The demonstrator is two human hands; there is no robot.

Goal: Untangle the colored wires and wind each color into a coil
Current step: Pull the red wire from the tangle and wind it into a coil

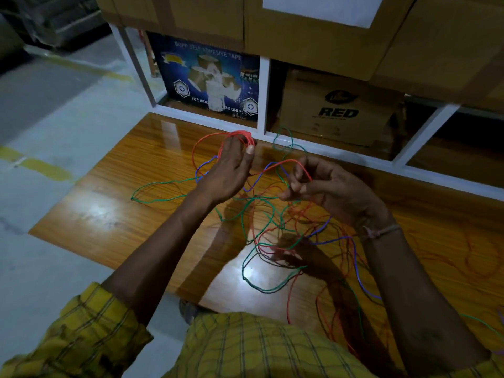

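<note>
a person in a yellow checked shirt [261, 347] works over a glossy wooden table [114, 214] that fills the middle of the frame, both bare forearms reaching in from the bottom edge. the left hand [230, 170], just above the centre of the frame, is raised with its fingers held close together and a small coil of red wire [242, 136] looped around the fingertips; a wider red loop hangs from it on the left side. the right hand [324, 184], a little right of centre, has its fingers curled in and pinches a strand of the same red wire [289, 161], which arches between the two hands. a thin band [381, 231] circles the right wrist.

below and between the hands, in the centre and lower right of the frame, the rest of the wires lie in a loose tangle on the tabletop. green wire [152, 185] runs out in a long loop toward the left of the table, with another green loop near the table's near edge and one more at the far edge by the shelf. blue wire [357, 271] trails down the right side beside the right forearm, and a short blue bend shows between the hands. more red strands cross the heap and run off toward the lower right.

across the top of the frame a white shelf frame [263, 96] holds a blue box [207, 77] printed with adhesive tape and a brown carton [338, 107] marked "red". grey floor [54, 110] with yellow lines fills the left of the frame.
</note>
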